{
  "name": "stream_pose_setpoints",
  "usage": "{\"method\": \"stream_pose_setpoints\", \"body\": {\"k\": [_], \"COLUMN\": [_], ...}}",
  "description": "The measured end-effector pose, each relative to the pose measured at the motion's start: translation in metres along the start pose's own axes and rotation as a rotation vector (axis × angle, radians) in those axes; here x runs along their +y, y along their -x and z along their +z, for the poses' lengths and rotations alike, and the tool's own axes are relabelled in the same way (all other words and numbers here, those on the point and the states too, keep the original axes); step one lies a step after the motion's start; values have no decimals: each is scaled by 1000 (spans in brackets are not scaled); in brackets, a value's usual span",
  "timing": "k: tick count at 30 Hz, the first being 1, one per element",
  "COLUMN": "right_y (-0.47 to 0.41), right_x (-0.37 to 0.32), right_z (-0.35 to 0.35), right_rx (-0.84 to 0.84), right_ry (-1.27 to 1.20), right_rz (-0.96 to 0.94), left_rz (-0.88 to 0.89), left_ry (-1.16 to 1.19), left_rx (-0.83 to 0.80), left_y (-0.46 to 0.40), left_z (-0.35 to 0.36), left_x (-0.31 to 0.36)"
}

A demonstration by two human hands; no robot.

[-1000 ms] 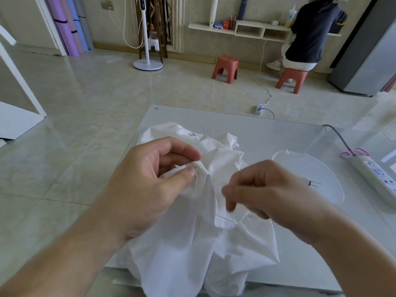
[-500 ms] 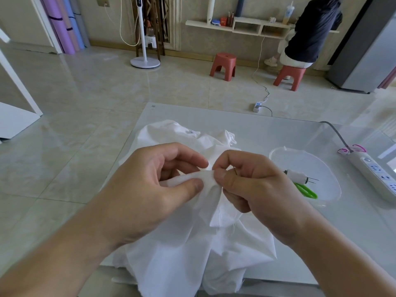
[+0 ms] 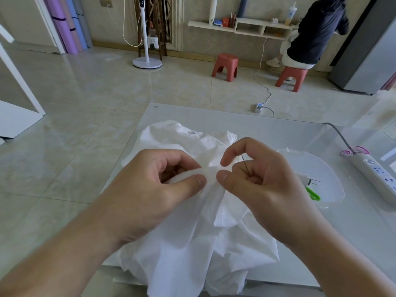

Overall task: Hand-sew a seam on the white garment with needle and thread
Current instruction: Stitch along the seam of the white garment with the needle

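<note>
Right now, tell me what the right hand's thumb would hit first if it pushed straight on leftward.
Likely the raised fold of the white garment, then the left hand thumb pinching it; the right hand is almost touching already.

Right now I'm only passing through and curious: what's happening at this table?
A person is hand-sewing a white garment that lies bunched on the table. The left hand pinches a fold of the cloth, and the right hand holds a needle at that fold, its thumb on the cloth. A clear tray with green scissors sits to the right.
</note>
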State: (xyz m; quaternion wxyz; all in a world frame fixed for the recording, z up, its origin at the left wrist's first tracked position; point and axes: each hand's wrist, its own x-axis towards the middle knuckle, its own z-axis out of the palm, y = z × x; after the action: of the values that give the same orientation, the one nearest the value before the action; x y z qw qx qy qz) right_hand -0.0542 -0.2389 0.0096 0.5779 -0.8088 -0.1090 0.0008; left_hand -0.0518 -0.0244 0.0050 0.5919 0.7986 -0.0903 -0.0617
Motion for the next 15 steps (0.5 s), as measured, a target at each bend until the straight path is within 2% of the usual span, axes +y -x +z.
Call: {"method": "stream_pose_setpoints", "body": {"k": [4, 8, 15], "right_y": [5, 3, 1], "right_x": [-4, -1, -3], "right_z": [6, 8, 0], "right_rx": [-50, -20, -20], "right_ry": [107, 206, 190], "right_rz": [-73, -68, -13], "left_rz": [34, 46, 43], "left_ry": [1, 16, 12], "left_rx": [2, -4, -7], "left_y": [0, 0, -1], "left_z": [0, 0, 0], "left_x": [1, 0, 0]}}
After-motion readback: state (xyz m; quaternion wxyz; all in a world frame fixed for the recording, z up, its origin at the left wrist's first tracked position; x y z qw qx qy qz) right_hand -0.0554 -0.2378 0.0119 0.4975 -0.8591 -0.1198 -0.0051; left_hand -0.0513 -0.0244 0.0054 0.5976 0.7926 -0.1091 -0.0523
